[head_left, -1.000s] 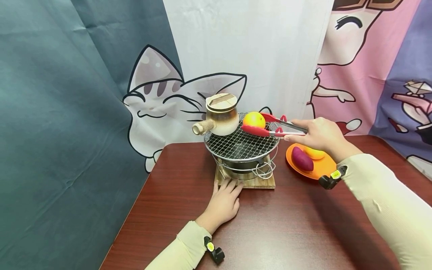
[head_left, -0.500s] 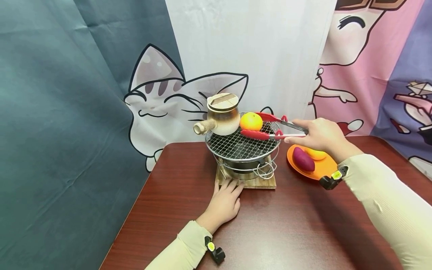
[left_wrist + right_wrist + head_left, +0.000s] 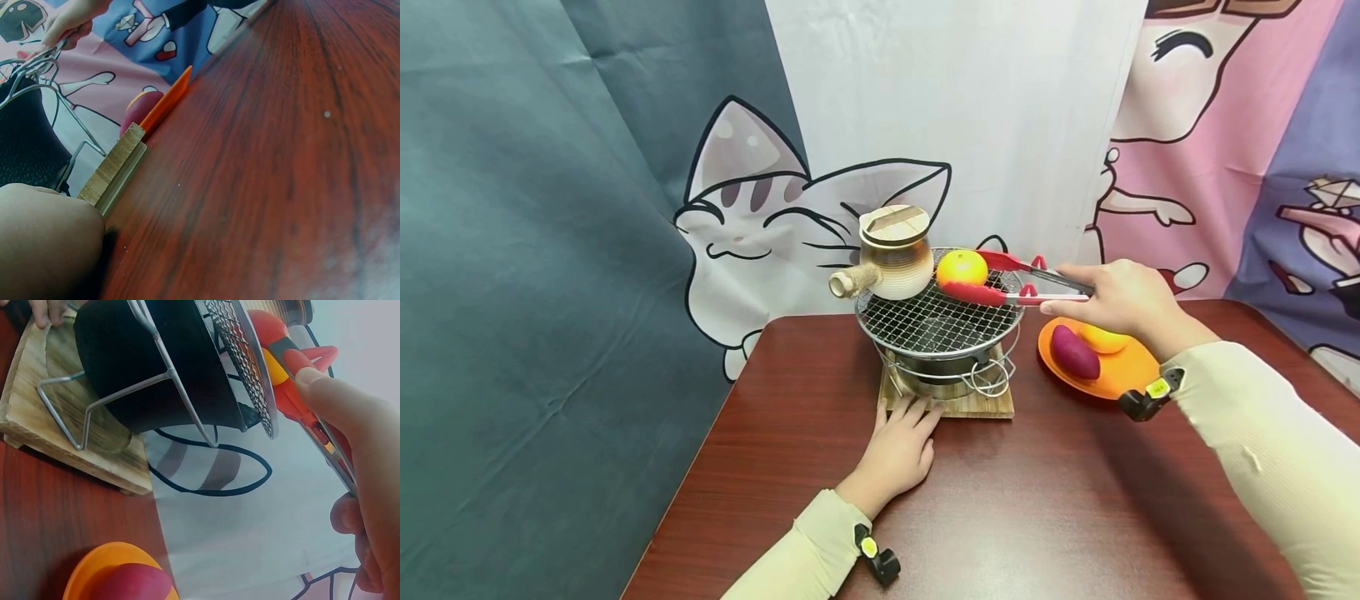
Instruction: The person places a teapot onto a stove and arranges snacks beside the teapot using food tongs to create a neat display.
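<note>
My right hand (image 3: 1123, 300) holds tongs (image 3: 1052, 287) with red tips, above the right side of a round wire grill rack (image 3: 936, 329). The red tips lie on either side of an orange (image 3: 962, 268), at the rack's back; how firmly they touch it I cannot tell. Just left of the orange stands a lidded clay pot (image 3: 898, 262) with a side handle. My left hand (image 3: 895, 454) rests with its fingers spread on the front edge of the wooden board (image 3: 973, 407) under the stove (image 3: 936, 367). In the left wrist view only the back of this hand shows.
To the right of the stove, an orange plate (image 3: 1123, 379) carries a purple sweet-potato-like thing (image 3: 1075, 352) and a yellow, partly hidden thing (image 3: 1102, 338). Wire legs and loops (image 3: 988, 379) jut out around the stove. A printed cloth hangs behind the table (image 3: 1000, 500).
The orange shifted slightly left toward the pot, then a little right again. Lately my right hand and the tongs have moved slightly right. The left hand keeps its place on the board.
</note>
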Motion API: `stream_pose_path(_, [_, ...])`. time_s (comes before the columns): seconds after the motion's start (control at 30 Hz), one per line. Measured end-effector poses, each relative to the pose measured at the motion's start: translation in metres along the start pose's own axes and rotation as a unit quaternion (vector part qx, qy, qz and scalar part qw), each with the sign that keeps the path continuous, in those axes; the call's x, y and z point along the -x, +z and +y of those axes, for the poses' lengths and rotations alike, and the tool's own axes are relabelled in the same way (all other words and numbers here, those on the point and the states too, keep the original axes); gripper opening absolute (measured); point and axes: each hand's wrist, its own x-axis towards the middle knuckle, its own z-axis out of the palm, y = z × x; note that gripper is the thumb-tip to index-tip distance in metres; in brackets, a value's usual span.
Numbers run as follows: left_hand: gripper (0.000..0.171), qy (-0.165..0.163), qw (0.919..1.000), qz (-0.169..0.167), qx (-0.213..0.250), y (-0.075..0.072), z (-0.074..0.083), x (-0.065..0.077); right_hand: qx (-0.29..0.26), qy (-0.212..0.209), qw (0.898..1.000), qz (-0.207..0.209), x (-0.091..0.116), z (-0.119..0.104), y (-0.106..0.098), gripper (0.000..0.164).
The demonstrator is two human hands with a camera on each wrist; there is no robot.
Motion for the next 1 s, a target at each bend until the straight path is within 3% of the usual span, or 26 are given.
stream_pose_path(1.0, [0.055, -0.002, 1.0, -0.003, 0.002, 0.0003, 0.0008, 0.0009, -0.007, 0.018, 1.0, 0.004, 0.0079, 0.0067, -0.0048, 0.094])
